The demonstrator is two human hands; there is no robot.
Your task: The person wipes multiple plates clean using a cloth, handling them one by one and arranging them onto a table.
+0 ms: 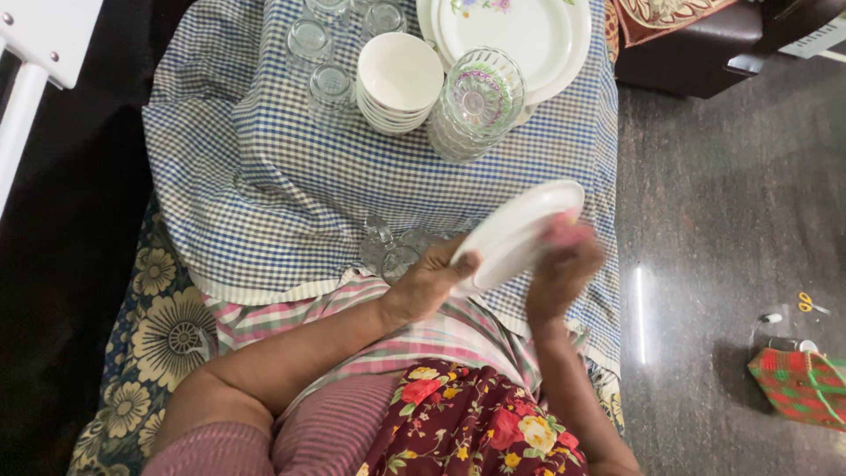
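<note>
White plate (515,234) is sitting tilted in the air, just past the near edge of the blue checked cloth (291,176). The left hand (432,282) is gripping the plate's lower rim, with the thumb lying on the top face. The right hand (560,269) is curling tight around the plate's right edge, and something pink (568,231) is peeking out by its fingers; it is too blurry to tell what it is. Small clear glasses (392,251) are lying on the cloth just left of the plate, under the left hand. Farther up from the plate, a stack of white bowls (399,79) and a stack of patterned glass bowls (480,101) are standing side by side, touching. Between those stacks and the plate, the cloth is lying bare. Right of the plate, the dark floor (731,220) is showing past the cloth's edge.
</note>
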